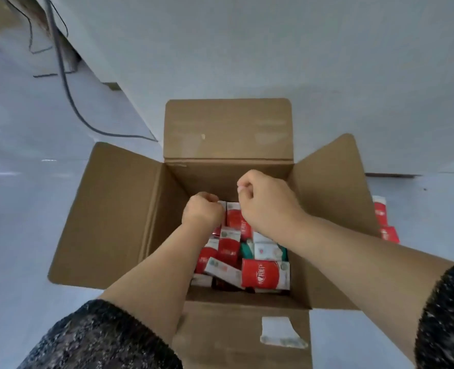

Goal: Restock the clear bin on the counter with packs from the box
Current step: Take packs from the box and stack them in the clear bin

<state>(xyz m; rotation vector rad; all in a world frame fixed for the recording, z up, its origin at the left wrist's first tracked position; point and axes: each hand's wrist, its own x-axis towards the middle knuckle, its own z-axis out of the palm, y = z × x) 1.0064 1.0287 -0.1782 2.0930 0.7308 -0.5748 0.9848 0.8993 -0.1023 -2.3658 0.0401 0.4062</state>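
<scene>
An open cardboard box [108,217] stands on the pale floor with all flaps spread. Inside lie several red-and-white packs [263,274], a few white ones and a green one, jumbled together. My left hand [203,211] is down in the far left of the box, fingers curled against a red pack [233,218]; whether it grips anything is hidden. My right hand [265,201] hovers over the far middle of the box with its fingers curled in, and nothing shows in it. The clear bin is out of view.
Two more red-and-white packs [381,213] lie on the floor behind the box's right flap. A white panel [273,49] rises just beyond the box. A dark cable [68,91] runs down and across the floor at the left.
</scene>
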